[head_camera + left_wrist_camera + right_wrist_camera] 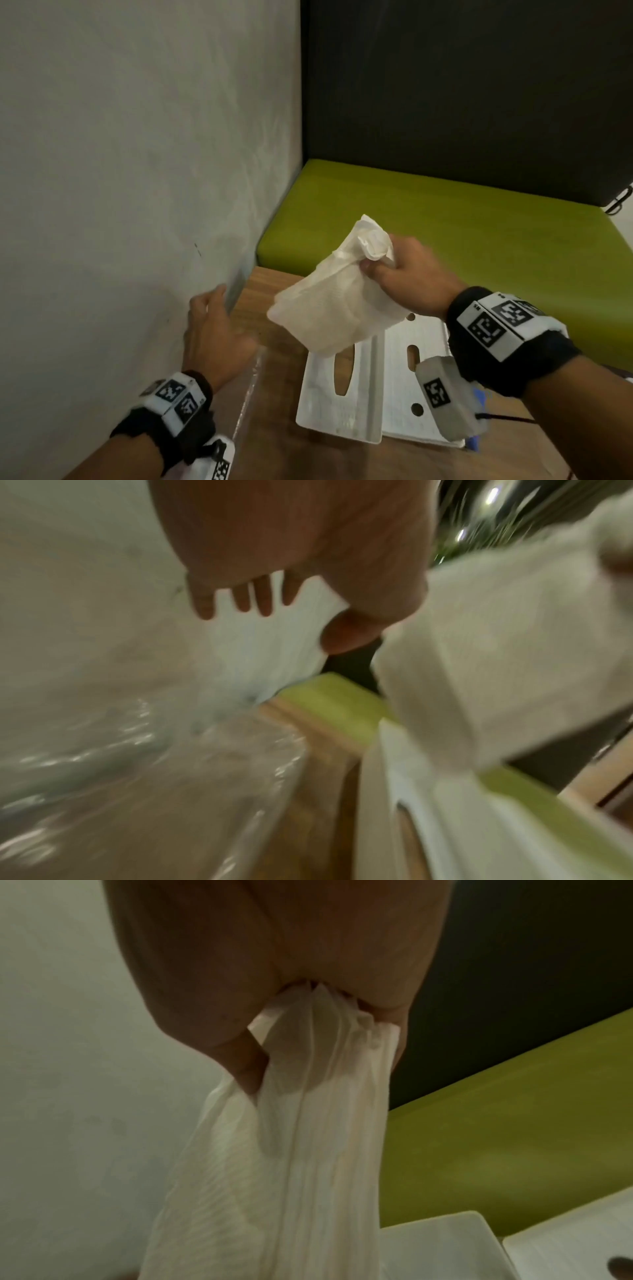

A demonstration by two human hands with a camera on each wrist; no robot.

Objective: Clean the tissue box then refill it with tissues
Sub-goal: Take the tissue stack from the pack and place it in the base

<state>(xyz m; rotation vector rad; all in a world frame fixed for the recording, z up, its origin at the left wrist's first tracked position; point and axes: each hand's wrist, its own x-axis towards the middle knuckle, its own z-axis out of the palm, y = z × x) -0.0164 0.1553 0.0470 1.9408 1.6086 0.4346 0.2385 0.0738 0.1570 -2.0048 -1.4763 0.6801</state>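
Note:
My right hand (387, 270) (308, 996) grips a bunched stack of white tissues (329, 301) (291, 1150) (496, 656) in the air above the tissue box. The box lies on the wooden table (274, 281) as two white parts: a lid with a long oval slot (339, 394) (394, 804) (438, 1240) and a flat panel with holes (400, 377) (575, 1245) beside it. My left hand (229, 322) (301, 615) is near the wall, fingers spread and straight, touching a clear plastic wrapper (251, 387) (154, 777). The left wrist view is blurred.
A grey wall (120, 171) runs close along the table's left side. Behind the table is a green bench seat (445, 222) with a dark backrest (462, 85). A thin dark cable (507, 418) lies at the right by my wrist.

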